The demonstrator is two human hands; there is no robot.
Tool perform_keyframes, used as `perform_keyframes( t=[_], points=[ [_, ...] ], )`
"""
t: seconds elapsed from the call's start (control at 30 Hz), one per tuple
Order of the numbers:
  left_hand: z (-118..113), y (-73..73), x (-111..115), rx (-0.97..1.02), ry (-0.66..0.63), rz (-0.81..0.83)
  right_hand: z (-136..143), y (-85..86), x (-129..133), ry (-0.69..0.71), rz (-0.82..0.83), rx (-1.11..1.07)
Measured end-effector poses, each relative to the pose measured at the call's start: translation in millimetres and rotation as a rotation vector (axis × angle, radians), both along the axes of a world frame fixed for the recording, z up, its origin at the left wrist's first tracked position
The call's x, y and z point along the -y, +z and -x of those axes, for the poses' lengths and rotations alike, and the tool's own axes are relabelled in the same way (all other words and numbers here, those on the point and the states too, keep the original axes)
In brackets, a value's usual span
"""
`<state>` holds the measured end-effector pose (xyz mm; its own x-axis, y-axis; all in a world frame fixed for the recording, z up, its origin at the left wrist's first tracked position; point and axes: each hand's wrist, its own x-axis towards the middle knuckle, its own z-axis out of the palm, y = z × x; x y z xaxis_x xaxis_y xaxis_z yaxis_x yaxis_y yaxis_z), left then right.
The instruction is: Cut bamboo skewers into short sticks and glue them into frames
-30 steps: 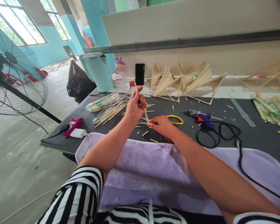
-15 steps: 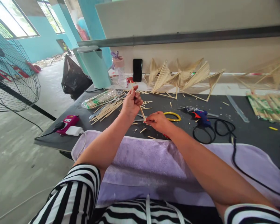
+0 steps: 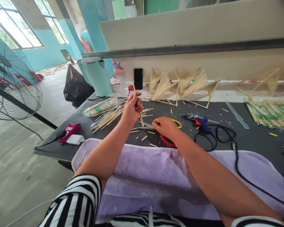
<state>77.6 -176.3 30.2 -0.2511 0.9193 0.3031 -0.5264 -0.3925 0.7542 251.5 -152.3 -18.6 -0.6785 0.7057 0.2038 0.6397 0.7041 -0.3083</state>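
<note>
Head view: the left arm reaches forward and inward from a black-and-white striped sleeve [image 3: 72,201], forearm rising to a raised left hand [image 3: 133,108]. Its fingers are curled closed around a thin, pale wooden stick [image 3: 142,120], the thumb uppermost. The stick slants, its top poking above the fist and its lower end coming down by the blades of the scissors [image 3: 145,128], the landmark here.

The right arm crosses in from the lower right, and the right hand [image 3: 166,126] lies low over the middle of the scissors, back of the hand up and fingers bent, with the fingertips at the blades. Whether it grips them cannot be told. The scissors have metal blades, one yellow loop and one red, partly hidden by that hand.

Nearer the person than the scissors spreads a soft, napped purple cloth [image 3: 142,167] with a pale edge. Short wooden offcuts [image 3: 144,138] lie just beside the blades on the smooth dark table [image 3: 262,142]. Left of the scissors, slender loose sticks [image 3: 109,119] fan out; beyond them sits a crinkled clear-wrapped bundle [image 3: 104,106]. Right of the scissors is a blue glue gun [image 3: 204,126] with a looping black cord. Behind the scissors stand angular, ribbed stick structures [image 3: 164,85] with pointed tips.
</note>
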Motion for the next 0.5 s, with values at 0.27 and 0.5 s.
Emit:
perform_keyframes(
  t=[0.27, 0.5],
  points=[
    [5, 4.1, 0, -0.27, 0.176, -0.02, -29, 13.4, -21, -0.251, 0.166, 0.393],
    [7, -3.1, -3, -0.438, 0.229, -0.065, -27, 6.0, -25, -0.129, 0.112, 0.415]
  ],
)
